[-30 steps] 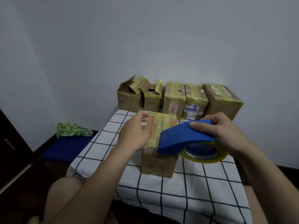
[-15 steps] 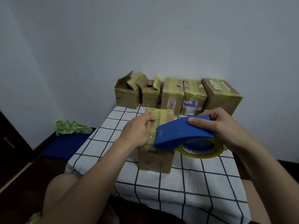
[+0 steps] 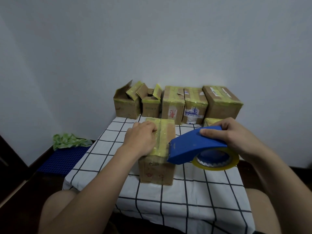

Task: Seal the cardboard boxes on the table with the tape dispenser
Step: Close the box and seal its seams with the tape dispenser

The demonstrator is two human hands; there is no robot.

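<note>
A cardboard box [image 3: 157,169] with yellowish tape along its closed top stands in the middle of the table. My left hand [image 3: 141,138] rests on the left half of its top, fingers curled down onto the tape. My right hand [image 3: 231,132] grips the blue tape dispenser [image 3: 190,146] by its curved cover, with its front edge at the box's near right top corner. The yellow tape roll [image 3: 217,162] hangs under the cover, right of the box.
The table [image 3: 194,198] has a white cloth with a black grid. Along the wall stand two open boxes [image 3: 126,105] [image 3: 151,105] and three taped ones [image 3: 173,105] [image 3: 194,107] [image 3: 221,103]. A small box [image 3: 211,121] peeks behind my right hand. A blue mat [image 3: 62,159] with green cloth lies on the floor.
The dispenser has slid towards me along the box top to its near edge. My left hand stays on the box, its fingers curled lower onto the tape.
</note>
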